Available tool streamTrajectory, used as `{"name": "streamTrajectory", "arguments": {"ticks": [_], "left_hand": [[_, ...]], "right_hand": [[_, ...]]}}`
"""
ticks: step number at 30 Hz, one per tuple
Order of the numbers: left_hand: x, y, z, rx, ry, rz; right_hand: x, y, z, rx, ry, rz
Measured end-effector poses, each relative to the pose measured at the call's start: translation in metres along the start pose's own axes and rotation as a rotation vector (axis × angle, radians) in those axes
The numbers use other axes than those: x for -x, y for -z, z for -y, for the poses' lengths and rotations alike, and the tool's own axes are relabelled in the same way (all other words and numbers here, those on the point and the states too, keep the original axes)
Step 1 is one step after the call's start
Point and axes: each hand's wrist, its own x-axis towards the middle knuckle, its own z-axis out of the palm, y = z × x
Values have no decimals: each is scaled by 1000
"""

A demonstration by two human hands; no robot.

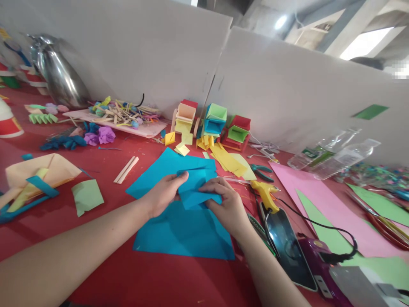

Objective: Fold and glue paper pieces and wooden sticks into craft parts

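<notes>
Between my two hands is a small folded piece of blue paper (193,189). My left hand (166,192) pinches its left edge, thumb on top. At the right edge, the thumb and fingers of my right hand (225,200) close on the same paper. Below it, larger blue sheets (183,234) lie on the red table (159,279). Just beyond my right hand are yellow paper strips (228,160) and a yellow hot glue gun (265,194).
Folded paper boxes (215,117) stand by the grey partition (153,55). On the right lie a phone (289,245), a purple power strip (319,260), pliers (262,172) and plastic bottles (347,157). A steel jug (62,74) and wooden sticks (126,169) are on the left.
</notes>
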Motion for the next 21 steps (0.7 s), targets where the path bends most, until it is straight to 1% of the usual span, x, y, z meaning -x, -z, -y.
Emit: {"name": "streamTrajectory", "arguments": {"ticks": [2,4,5,8,10,17,21], "left_hand": [[1,-1,-2,52,27,84],[1,-3,-3,82,36,118],[1,-3,-3,98,33,120],[1,-3,-5,134,34,58],[0,-3,-6,162,42,39],[0,-3,-9,212,31,113],[1,-4,-8,207,37,163]], "right_hand": [[-1,1,-1,-43,-27,-27],[-2,3,0,-80,-37,-24],[-2,3,0,-95,-39,-10],[-1,4,1,-129,-42,48],[0,4,0,-148,-48,70],[-1,4,-4,-200,-109,93],[-2,3,-6,-213,-183,50]]}}
